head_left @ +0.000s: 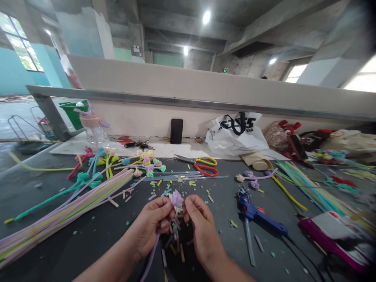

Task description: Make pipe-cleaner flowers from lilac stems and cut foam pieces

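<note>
Two bare hands meet near the middle of my view, over the dark tabletop. My left hand pinches a fuzzy lilac flower just beneath its bloom, thumb against the bent forefinger; its other fingers are curled, and I can't make out what they cover. A lilac stem hangs below that hand and runs out at the bottom edge; where it joins the flower is hidden from me. My right hand has its thumb and forefinger drawn close together at the flower's right side. I cannot tell whether they touch it or grip anything.

Short cut pieces lie between and beneath the hands, too blurred and shadowed for me to count. Beyond the flower I see scissors, with red and yellow handles, near some clear strips. To the right rests a blue glue gun, its cord cut off by the lower edge. At far right a magenta-and-white object is too smeared for me to identify. A bundle of pastel stems leaves my view at left. A dark phone leans upright against the pale partition.
</note>
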Demonstrator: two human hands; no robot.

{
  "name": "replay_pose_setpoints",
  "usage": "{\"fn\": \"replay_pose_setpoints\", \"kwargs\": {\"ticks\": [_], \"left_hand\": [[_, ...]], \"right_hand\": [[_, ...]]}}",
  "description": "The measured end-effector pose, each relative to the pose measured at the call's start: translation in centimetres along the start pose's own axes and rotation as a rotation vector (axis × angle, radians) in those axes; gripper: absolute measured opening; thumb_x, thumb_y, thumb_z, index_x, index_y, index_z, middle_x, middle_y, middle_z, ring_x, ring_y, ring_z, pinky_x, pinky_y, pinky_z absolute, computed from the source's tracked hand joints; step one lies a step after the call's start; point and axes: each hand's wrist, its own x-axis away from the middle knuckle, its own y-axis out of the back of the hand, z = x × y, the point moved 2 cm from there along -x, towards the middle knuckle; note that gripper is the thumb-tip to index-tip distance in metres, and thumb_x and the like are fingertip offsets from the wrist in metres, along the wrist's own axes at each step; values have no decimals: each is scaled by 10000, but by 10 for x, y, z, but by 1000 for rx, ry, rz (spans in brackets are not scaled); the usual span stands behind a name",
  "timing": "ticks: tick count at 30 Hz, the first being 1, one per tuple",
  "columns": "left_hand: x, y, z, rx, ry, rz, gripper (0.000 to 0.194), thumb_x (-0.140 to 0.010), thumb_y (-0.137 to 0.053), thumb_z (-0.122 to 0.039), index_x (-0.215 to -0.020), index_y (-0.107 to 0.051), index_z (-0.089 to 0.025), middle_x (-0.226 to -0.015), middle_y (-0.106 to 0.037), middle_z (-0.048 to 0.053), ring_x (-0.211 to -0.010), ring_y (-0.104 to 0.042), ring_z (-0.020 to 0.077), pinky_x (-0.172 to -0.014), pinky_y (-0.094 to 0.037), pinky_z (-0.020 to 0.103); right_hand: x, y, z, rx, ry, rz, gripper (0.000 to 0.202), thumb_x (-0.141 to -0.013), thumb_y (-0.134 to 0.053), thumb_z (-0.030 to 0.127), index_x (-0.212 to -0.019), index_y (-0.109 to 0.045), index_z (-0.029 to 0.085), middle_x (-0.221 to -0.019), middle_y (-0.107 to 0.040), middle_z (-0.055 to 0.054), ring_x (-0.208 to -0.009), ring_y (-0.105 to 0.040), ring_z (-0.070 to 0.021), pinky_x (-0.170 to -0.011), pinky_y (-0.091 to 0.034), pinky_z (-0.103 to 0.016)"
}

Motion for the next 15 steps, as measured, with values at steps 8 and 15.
{"fn": "replay_pose_setpoints", "kwargs": {"ticks": [8, 15], "left_hand": [[3, 3, 0, 145, 107, 113, 140, -770, -616, -213, -747, -526, -109, -624, -452, -26, -420, -277, -7, -409, -144, 142], [2, 4, 0, 64, 132, 150, 131, -774, -616, -206, -762, -549, -94, -592, -423, -29, -420, -251, -3, -411, -124, 155]], "right_hand": [[3, -5, 9, -9, -3, 109, 303, -766, -592, 387, -1028, -569, 236, -786, -585, 3, -673, -560, -143, -662, -454, -272], [2, 0, 8, 124, 144, 119, 227, -800, -557, 342, -993, -594, 228, -916, -607, -25, -817, -561, -157, -747, -452, -267]]}}
